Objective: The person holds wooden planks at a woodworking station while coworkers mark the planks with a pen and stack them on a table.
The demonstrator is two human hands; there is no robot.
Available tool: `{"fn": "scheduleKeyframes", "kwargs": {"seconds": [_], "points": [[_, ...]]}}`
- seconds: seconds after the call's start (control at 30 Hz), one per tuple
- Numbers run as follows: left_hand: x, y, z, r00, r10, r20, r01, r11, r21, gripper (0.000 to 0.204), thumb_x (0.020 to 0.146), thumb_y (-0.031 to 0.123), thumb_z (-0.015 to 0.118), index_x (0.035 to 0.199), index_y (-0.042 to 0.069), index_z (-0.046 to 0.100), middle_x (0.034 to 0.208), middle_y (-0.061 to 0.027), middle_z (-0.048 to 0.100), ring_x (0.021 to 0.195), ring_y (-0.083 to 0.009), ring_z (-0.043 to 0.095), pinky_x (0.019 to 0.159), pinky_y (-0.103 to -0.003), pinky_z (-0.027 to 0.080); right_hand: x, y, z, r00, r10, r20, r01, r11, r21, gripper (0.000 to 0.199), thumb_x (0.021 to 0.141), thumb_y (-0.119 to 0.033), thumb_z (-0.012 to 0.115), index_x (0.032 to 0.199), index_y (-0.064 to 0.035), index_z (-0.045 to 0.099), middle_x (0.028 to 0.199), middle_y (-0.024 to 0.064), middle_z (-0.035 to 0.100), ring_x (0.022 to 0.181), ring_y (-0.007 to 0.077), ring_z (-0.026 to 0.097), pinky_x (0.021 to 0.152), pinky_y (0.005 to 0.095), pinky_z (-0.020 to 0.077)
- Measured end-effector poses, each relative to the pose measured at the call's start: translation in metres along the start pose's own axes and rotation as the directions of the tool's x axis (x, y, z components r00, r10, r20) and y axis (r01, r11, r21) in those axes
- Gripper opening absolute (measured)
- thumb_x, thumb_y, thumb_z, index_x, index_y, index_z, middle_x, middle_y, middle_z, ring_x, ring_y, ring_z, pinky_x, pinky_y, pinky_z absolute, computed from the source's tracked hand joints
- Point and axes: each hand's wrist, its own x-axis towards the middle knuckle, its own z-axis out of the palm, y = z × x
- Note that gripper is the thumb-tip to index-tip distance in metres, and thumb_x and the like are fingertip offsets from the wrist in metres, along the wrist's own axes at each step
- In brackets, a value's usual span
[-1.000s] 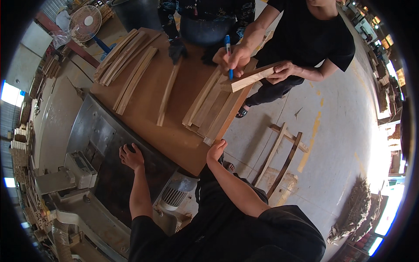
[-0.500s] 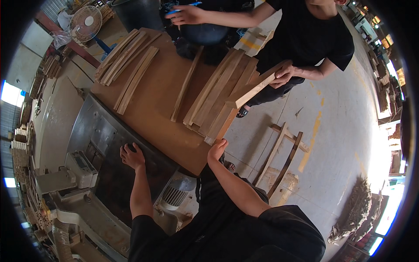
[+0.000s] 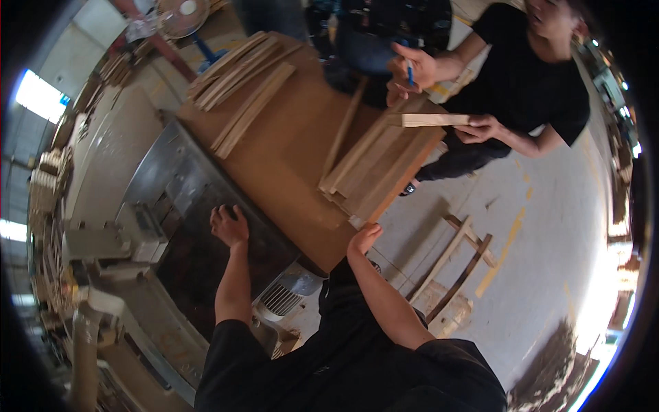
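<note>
My left hand (image 3: 230,225) rests on the dark metal machine table (image 3: 199,275) with its fingers spread, holding nothing. At the near right edge of the brown board (image 3: 295,192), my right hand (image 3: 364,240) has its fingers stretched out along the edge, beside the near ends of several wooden strips (image 3: 384,154). Nothing shows in its grasp. Across from me, a person in a black shirt holds a short wooden piece (image 3: 434,120) above the stack. A slim blue pen (image 3: 410,72) is in that person's other hand.
More curved strips (image 3: 250,110) lie at the board's far left, and a lone strip (image 3: 343,130) lies in the middle. A motor with a ribbed cover (image 3: 280,301) sits below the machine table. On the floor at right is a wooden frame (image 3: 456,264). A fan (image 3: 184,14) stands far left.
The whole view has shifted. The other person's wooden piece has turned from slanting to nearly level, and their hand with the pen has come over toward it. My hands keep their places.
</note>
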Motion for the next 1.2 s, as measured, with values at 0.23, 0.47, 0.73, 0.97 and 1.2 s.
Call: {"fn": "scheduleKeyframes", "kwargs": {"seconds": [0.23, 0.47, 0.73, 0.97, 1.2], "points": [[-0.004, -0.004, -0.002, 1.0, 0.009, -0.006, -0.009, 1.0, -0.021, 0.042, 0.091, 0.04, 0.058, 0.119, 0.01, 0.058, 0.133, -0.0129, 0.048, 0.126, -0.0329, 0.042, 0.099, -0.049, 0.036, -0.002, 0.002, 0.001, 1.0, 0.023, 0.008, -0.023, 1.0, 0.001, 0.046, 0.103, -0.041, 0.029, 0.116, -0.0011, 0.049, 0.107, 0.0249, 0.057, 0.096, 0.0426, 0.056, 0.086, 0.0434, 0.0446], [-0.002, -0.005, -0.002, 1.0, 0.012, 0.009, -0.012, 1.0, -0.027, 0.042, 0.091, 0.04, 0.059, 0.12, 0.01, 0.058, 0.135, -0.0135, 0.047, 0.128, -0.0327, 0.04, 0.099, -0.049, 0.035, -0.003, 0.0, 0.002, 0.999, 0.03, -0.023, -0.03, 0.999, 0.022, 0.047, 0.102, -0.043, 0.03, 0.117, -0.002, 0.048, 0.109, 0.0238, 0.058, 0.098, 0.0407, 0.057, 0.085, 0.0437, 0.0452], [-0.002, -0.008, -0.003, 1.0, 0.004, 0.021, -0.003, 1.0, -0.027, 0.043, 0.092, 0.04, 0.058, 0.121, 0.009, 0.057, 0.135, -0.0137, 0.046, 0.128, -0.032, 0.04, 0.099, -0.049, 0.035, -0.008, -0.003, 0.003, 0.999, 0.043, -0.001, -0.043, 0.999, -0.017, 0.048, 0.103, -0.044, 0.028, 0.116, -0.0028, 0.049, 0.109, 0.0212, 0.058, 0.1, 0.0382, 0.056, 0.088, 0.0427, 0.0432], [-0.001, 0.0, -0.004, 1.0, 0.017, 0.018, -0.016, 0.999, -0.041, 0.041, 0.092, 0.04, 0.058, 0.12, 0.009, 0.058, 0.134, -0.013, 0.046, 0.127, -0.0317, 0.041, 0.098, -0.049, 0.036, 0.01, 0.02, 0.005, 1.0, 0.019, 0.002, -0.019, 0.999, 0.049, 0.042, 0.103, -0.042, 0.029, 0.108, -0.0048, 0.049, 0.095, 0.0117, 0.055, 0.089, 0.0276, 0.053, 0.084, 0.0386, 0.0422], [-0.005, -0.002, 0.002, 0.999, 0.037, -0.02, -0.038, 0.999, -0.031, 0.041, 0.09, 0.039, 0.059, 0.118, 0.01, 0.059, 0.131, -0.0124, 0.051, 0.125, -0.0322, 0.045, 0.096, -0.049, 0.038, 0.004, 0.007, 0.002, 1.0, 0.002, -0.027, -0.001, 0.999, 0.039, 0.043, 0.104, -0.037, 0.029, 0.113, -0.0005, 0.049, 0.106, 0.0262, 0.058, 0.098, 0.0425, 0.056, 0.087, 0.0436, 0.0445]]}}
